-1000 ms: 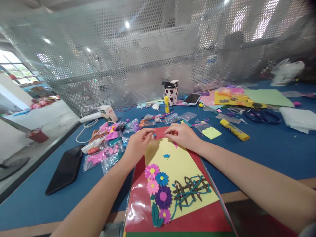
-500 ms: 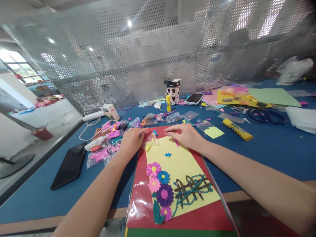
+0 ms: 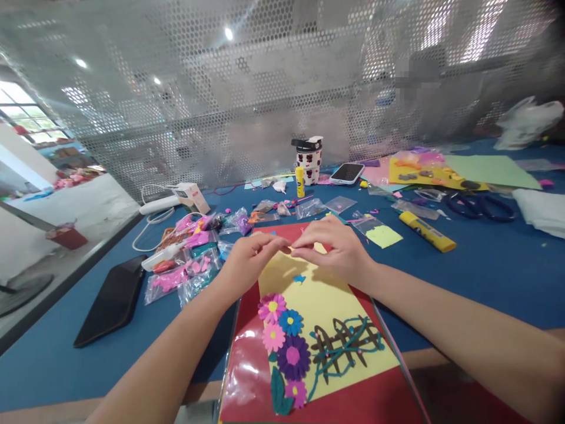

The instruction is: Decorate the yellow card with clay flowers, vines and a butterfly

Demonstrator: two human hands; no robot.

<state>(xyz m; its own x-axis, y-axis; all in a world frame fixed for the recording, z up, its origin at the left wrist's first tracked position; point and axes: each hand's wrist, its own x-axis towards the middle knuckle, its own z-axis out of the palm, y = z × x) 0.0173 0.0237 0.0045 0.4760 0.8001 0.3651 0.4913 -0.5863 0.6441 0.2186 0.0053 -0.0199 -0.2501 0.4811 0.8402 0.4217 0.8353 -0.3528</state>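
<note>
My left hand (image 3: pixel 251 259) and my right hand (image 3: pixel 333 250) meet fingertip to fingertip above the top of a yellow sheet of paper (image 3: pixel 326 294). Both are closed in a pinch; whatever sits between the fingertips is too small to make out. On the sheet are clay flowers, among them a purple flower (image 3: pixel 293 355) and a blue flower (image 3: pixel 291 322), with dark green leaves (image 3: pixel 279 391). To their right is a brown clay fence (image 3: pixel 342 347) wound with teal strands. A small blue clay piece (image 3: pixel 299 279) lies below my hands. Under the sheet is a glossy red folder (image 3: pixel 247 365).
Bags of coloured clay (image 3: pixel 172 280) crowd the left, beside a black tablet (image 3: pixel 110 300). Behind stand a glue stick (image 3: pixel 301 181) and a patterned cup (image 3: pixel 309 162) near a phone (image 3: pixel 348 173). A yellow tube (image 3: pixel 426 231) and dark-handled scissors (image 3: pixel 481 206) lie right.
My hands have come together from either side of the sheet, fingertips now touching. The small bag with yellow clay at the sheet's top left is no longer visible. The view has shifted slightly.
</note>
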